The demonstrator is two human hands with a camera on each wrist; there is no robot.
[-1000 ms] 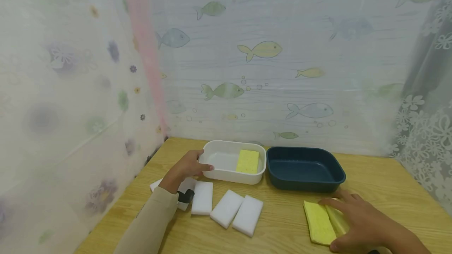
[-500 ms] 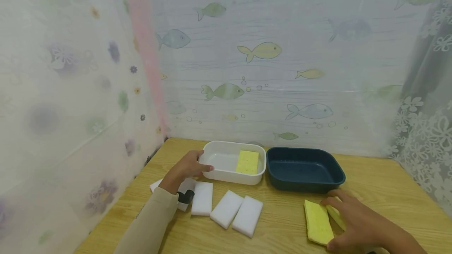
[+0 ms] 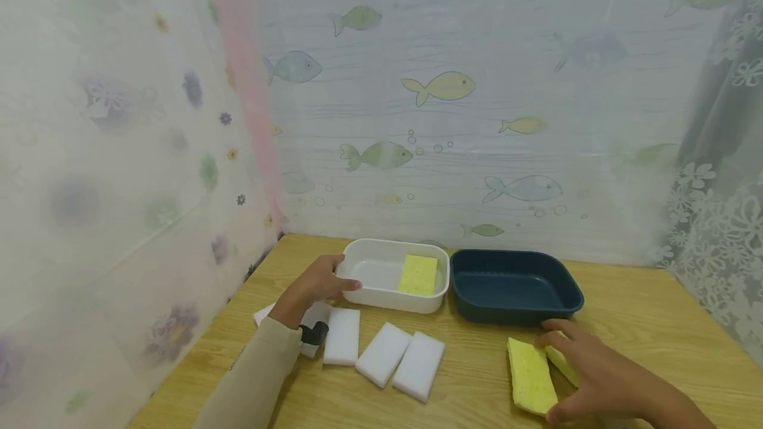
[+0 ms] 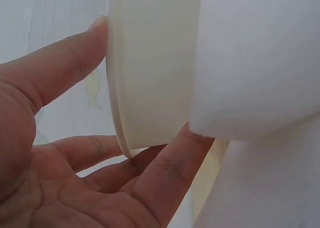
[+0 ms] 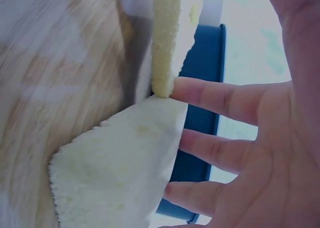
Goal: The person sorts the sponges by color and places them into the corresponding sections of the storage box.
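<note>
At the left end of the white plastic tub [image 3: 378,300], my left hand [image 3: 316,281] grips the rim, thumb over the near side and fingers around the outer end. The left wrist view shows the tub's wall [image 4: 152,68] between thumb and fingers. A yellow sponge [image 3: 418,275] lies inside it. My right hand [image 3: 602,376] spans a second yellow sponge [image 3: 530,376] lengthwise, thumb at its near corner and index finger at its far corner. Beneath the palm another yellow sponge [image 3: 563,364] is partly hidden; other fingertips touch its edge in the right wrist view.
A dark blue tub [image 3: 515,310] stands beside the white one, just beyond my right hand. Several white sponges lie in front of the white tub, among them one white sponge [image 3: 420,366]; some are partly under my left wrist. A fish-print curtain [image 3: 441,131] closes off the back.
My right hand has shifted slightly left, and the left one of the two yellow sponges has moved left with it, away from the other. The left hand and white tub stay put.
</note>
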